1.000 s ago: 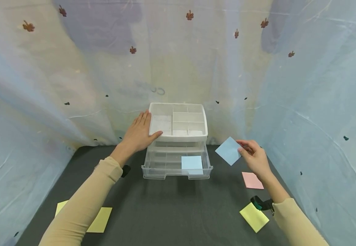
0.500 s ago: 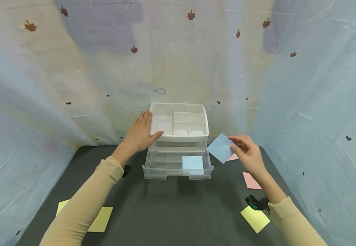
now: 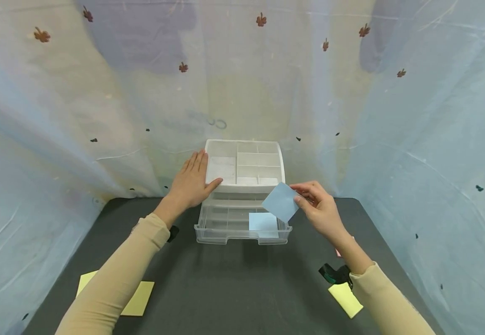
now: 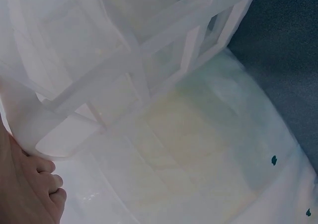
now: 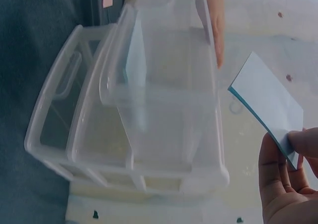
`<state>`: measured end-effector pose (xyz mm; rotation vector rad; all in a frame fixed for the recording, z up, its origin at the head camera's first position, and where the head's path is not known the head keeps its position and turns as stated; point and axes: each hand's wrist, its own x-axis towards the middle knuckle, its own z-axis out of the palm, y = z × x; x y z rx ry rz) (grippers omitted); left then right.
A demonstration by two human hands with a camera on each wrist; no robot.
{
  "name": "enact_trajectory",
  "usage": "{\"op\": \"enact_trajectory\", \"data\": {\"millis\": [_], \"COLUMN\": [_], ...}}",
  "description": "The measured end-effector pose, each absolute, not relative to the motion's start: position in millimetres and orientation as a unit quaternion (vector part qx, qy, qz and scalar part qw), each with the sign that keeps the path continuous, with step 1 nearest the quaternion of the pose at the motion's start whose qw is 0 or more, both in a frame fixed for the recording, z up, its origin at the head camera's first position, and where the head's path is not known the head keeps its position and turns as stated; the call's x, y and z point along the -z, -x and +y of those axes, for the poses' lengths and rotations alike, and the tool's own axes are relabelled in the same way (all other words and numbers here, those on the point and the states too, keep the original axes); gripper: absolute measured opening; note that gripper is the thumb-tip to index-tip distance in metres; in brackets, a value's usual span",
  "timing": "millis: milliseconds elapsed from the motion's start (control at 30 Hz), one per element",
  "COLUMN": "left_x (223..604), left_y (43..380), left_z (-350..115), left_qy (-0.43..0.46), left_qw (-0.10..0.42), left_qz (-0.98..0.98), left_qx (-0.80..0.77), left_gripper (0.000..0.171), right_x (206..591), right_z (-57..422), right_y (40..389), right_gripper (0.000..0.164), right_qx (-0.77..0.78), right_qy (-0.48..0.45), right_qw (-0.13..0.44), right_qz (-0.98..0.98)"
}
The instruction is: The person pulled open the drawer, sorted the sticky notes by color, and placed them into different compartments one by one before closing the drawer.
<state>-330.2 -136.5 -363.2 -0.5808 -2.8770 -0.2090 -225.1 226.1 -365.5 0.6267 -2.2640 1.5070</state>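
My right hand [image 3: 319, 209] pinches a light blue sticky note pad [image 3: 281, 202] between thumb and fingers. The pad overlaps the right side of the pulled-out clear drawer [image 3: 221, 236] in the head view. Inside that drawer, towards the right, lies another blue sticky note pad [image 3: 263, 222]. The drawer belongs to a white desktop organizer [image 3: 246, 189] with a compartment tray on top. My left hand [image 3: 189, 182] rests along the organizer's left side, fingers straight, thumb on the top's front rim. The right wrist view shows the held pad [image 5: 273, 100] beside the organizer [image 5: 198, 134].
Yellow sticky notes [image 3: 140, 298] lie at the front left of the dark table [image 3: 234, 293], partly under the left sleeve. A yellow pad [image 3: 345, 299] lies at the right, and a pink pad [image 3: 338, 253] shows behind the right wrist. A patterned curtain [image 3: 246, 93] surrounds the table.
My right hand has carried the blue pad leftwards, from beside the organizer to over the drawer's right side. The left hand stays in place.
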Motion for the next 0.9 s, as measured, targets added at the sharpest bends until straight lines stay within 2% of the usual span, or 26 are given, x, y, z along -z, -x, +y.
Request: {"op": "enact_trajectory", "data": {"millis": [333,900], "left_x": [366,364], "left_y": [331,330], "left_z": [-137,-137], "left_qy": [0.2,0.191], "left_qw": [0.109,0.093], "left_qz": [-0.971,-0.974], "left_qx": [0.071,0.073], "left_gripper": [0.096,0.097], "right_x": [366,369], "right_z": [198,158], "right_y": [231,244], "right_gripper": [0.028,0.025], "right_qx": [-0.534,-0.497], "right_qy": [-0.255,-0.311], "right_qw": [0.143,0.104], "right_qz": [-0.793,-0.804]}}
